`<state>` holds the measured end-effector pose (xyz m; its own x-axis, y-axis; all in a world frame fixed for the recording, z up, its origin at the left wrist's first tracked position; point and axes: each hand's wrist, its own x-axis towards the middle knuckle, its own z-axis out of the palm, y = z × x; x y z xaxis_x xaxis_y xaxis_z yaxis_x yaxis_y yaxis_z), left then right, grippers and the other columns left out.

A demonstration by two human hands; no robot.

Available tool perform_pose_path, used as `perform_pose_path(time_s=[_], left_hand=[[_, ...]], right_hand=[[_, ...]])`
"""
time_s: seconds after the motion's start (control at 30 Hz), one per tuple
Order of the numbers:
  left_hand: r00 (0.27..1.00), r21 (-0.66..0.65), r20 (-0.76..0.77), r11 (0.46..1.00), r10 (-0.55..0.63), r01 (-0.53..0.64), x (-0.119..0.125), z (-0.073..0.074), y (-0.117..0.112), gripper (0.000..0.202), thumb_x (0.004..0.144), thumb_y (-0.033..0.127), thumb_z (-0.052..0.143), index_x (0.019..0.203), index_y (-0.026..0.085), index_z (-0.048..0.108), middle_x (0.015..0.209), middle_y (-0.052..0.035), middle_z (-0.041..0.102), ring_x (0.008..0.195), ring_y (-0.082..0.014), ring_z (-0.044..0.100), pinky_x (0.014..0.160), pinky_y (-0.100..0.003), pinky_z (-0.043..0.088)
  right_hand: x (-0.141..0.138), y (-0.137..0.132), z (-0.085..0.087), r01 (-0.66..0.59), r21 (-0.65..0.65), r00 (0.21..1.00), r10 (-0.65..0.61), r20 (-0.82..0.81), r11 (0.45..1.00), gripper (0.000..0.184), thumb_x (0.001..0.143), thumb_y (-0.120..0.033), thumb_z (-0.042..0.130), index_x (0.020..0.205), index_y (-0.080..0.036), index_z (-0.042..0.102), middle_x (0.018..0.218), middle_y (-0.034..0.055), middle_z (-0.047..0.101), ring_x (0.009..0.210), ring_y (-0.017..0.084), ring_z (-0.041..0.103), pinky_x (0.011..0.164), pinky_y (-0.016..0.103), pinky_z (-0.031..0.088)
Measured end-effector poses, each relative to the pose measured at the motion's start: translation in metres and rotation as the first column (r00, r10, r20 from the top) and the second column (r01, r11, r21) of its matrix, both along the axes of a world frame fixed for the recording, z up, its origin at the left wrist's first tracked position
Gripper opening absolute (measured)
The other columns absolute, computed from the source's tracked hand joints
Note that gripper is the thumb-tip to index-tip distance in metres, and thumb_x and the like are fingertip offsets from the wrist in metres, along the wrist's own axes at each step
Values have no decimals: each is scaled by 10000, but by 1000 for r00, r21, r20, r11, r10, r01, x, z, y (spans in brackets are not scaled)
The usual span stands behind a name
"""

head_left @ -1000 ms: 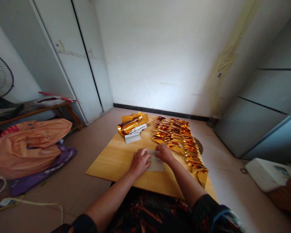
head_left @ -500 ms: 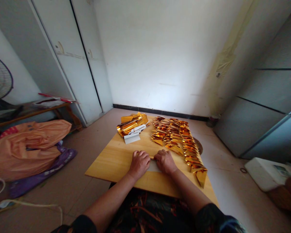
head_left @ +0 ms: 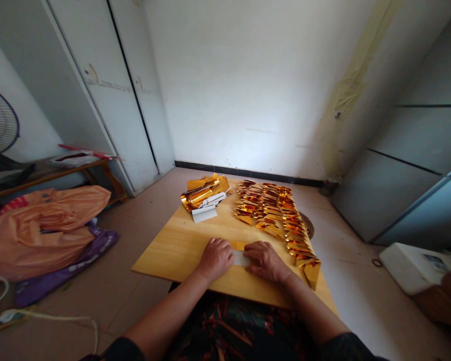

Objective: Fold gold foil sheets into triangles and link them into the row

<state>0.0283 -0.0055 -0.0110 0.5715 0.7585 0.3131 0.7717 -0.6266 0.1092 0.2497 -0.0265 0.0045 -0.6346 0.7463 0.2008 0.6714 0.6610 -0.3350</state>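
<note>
A small sheet of gold foil paper (head_left: pixel 240 258) lies on the wooden board with its pale side up and a gold strip along its far edge. My left hand (head_left: pixel 217 259) is closed over the sheet's left end, fingers curled onto it. My right hand (head_left: pixel 266 261) rests at the right end, its fingers apart and laid on the paper. Both palms hide the sheet's ends. Beyond my right hand, folded gold foil pieces (head_left: pixel 263 205) stand in several overlapping rows. Loose gold foil sheets (head_left: pixel 206 193) are heaped at the far left of the board, a pale folded piece (head_left: pixel 204 214) in front.
The wooden board (head_left: pixel 165 255) stands close in front of my lap. Orange and purple bags (head_left: pixel 52 225) lie on the floor at left, near a low bench (head_left: pixel 97 165) and a fan (head_left: pixel 0 120). A white box (head_left: pixel 413 268) sits at right, by a grey refrigerator (head_left: pixel 391 195).
My right hand has moved right and slightly toward me, its fingers spreading from a pinch at the far edge. My left hand has shifted slightly nearer. More of the sheet shows between them.
</note>
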Motion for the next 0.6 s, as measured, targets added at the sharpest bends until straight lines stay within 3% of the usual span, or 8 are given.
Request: perform_pose_path(time_s=[0.17,0.4,0.6], left_hand=[[1000,-51,9,999,-11,12,-4,4,-8,249,786,401,636,942,207,624,1052,-67,647,970,-232,561,856,-373,362],[1000,-72,31,997,-2,4,-5,3,-3,157,798,262,586,940,204,622,1105,-59,642,1010,-225,570,921,-393,345],[994,-106,58,990,96,-89,2,6,-4,110,823,259,553,897,199,608,1049,-57,655,1003,-224,577,887,-401,342]], right_hand=[[2,0,-13,42,51,998,-39,-55,998,248,858,-353,580,1069,-253,663,1160,73,617,1038,219,520,908,377,344],[-8,3,-20,67,139,996,-59,-65,988,154,861,-315,579,933,-245,696,1002,65,639,915,201,533,809,339,391],[-19,1,-17,-40,80,984,53,-168,996,289,950,-241,387,861,-193,658,857,62,617,827,147,564,748,246,455]])
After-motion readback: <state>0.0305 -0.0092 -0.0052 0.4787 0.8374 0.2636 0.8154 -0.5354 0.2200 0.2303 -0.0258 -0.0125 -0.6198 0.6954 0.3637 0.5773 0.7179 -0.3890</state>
